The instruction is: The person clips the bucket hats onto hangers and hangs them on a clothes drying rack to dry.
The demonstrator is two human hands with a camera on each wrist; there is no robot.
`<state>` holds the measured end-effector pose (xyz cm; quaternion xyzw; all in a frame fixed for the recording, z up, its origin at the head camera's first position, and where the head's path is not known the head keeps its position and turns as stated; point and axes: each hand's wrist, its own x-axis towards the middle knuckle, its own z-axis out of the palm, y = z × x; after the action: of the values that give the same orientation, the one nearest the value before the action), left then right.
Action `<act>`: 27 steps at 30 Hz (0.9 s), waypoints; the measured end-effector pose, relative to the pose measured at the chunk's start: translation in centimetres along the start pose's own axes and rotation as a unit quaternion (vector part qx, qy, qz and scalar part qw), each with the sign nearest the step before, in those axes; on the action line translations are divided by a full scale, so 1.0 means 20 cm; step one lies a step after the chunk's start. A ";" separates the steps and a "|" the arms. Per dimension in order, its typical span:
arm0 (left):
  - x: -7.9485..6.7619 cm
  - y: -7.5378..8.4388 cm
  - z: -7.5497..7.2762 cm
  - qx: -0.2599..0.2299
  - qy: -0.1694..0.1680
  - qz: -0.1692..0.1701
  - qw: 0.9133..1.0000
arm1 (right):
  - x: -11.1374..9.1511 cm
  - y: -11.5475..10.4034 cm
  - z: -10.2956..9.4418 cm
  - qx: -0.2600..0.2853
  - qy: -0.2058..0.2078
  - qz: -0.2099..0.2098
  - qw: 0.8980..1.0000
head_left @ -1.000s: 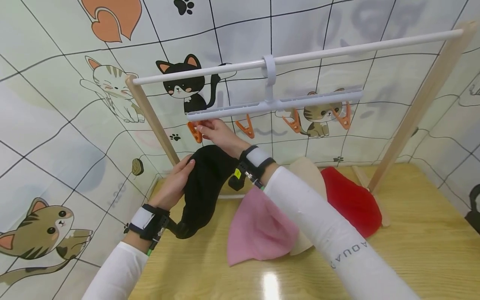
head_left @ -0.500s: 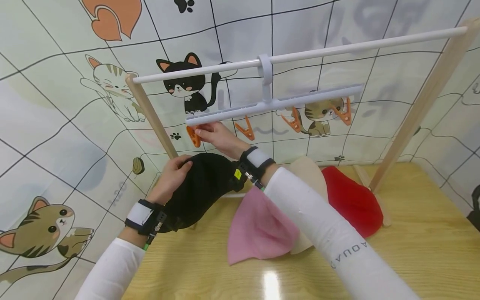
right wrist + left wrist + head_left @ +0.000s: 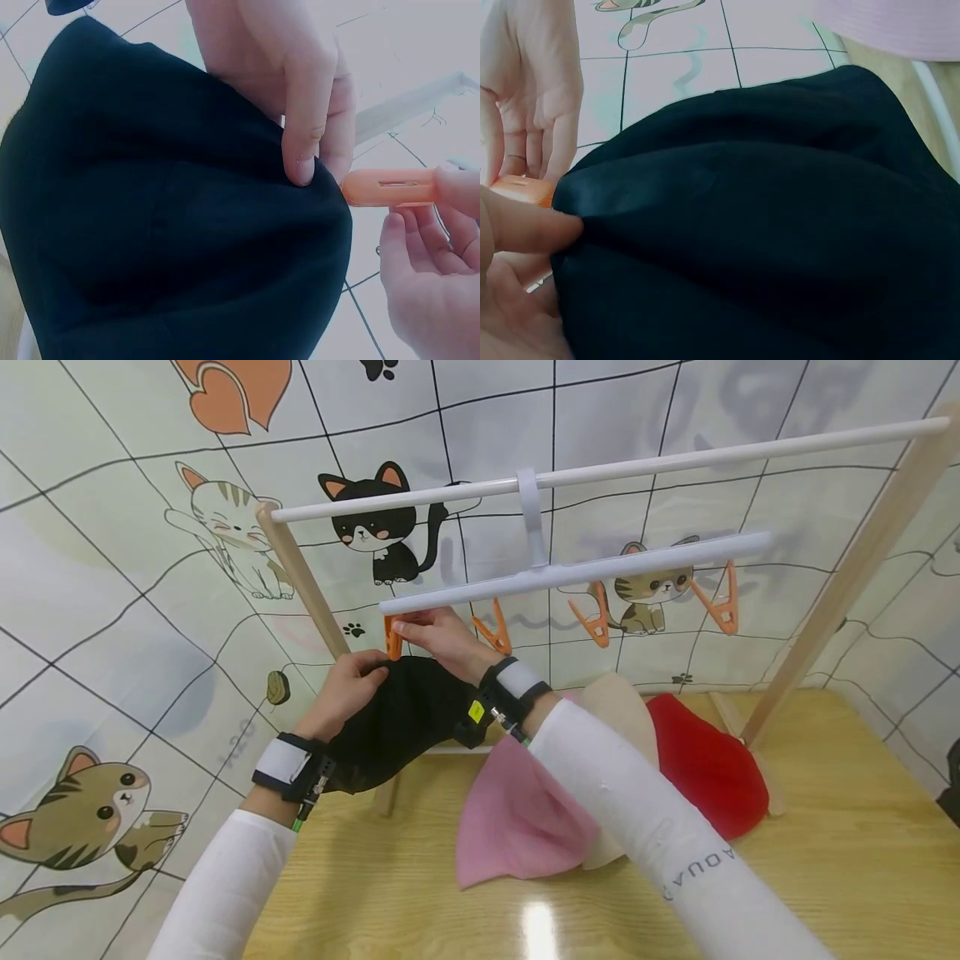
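Observation:
My left hand (image 3: 343,695) pinches the edge of a black fabric hat (image 3: 405,714), thumb on the near side, just under the left end of the hanger. The hat hangs folded and fills much of both wrist views. My right hand (image 3: 444,642) grips an orange clip (image 3: 392,639) at the hanger's left end between thumb and fingers. In the right wrist view the clip's tip (image 3: 364,187) meets the hat's edge beside the left fingertips. A white bar hanger (image 3: 570,575) carries the clip.
A white rod (image 3: 660,465) on wooden posts (image 3: 847,585) bears the hanger. More orange clips hang along it, one at the far right (image 3: 722,608). On the wooden table (image 3: 420,893) lie a pink hat (image 3: 517,827), a cream hat (image 3: 617,714) and a red hat (image 3: 705,768).
My left hand has spread the black hat sideways and raised its edge up to the clip. My right hand keeps the clip, now turned more upright, and the hanger has swivelled slightly.

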<state>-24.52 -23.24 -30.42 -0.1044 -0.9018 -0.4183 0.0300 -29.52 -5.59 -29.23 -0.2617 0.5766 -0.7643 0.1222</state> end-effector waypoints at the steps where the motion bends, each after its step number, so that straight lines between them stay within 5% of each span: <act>1: 0.00 0.00 0.00 0.003 -0.001 0.003 1.000 | 0.00 0.00 0.00 0.000 0.002 -0.001 1.000; 13: 0.01 0.01 -0.01 0.005 0.017 0.001 1.000 | 0.01 0.01 0.00 -0.010 0.047 -0.007 0.999; 27: -0.03 0.06 -0.01 -0.019 0.092 -0.008 0.996 | 0.01 0.01 0.00 -0.012 0.049 -0.030 0.998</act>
<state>-23.76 -22.78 -29.41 -0.0589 -0.8880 -0.4431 0.1078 -29.75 -5.78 -29.39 -0.2426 0.5832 -0.7723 0.0676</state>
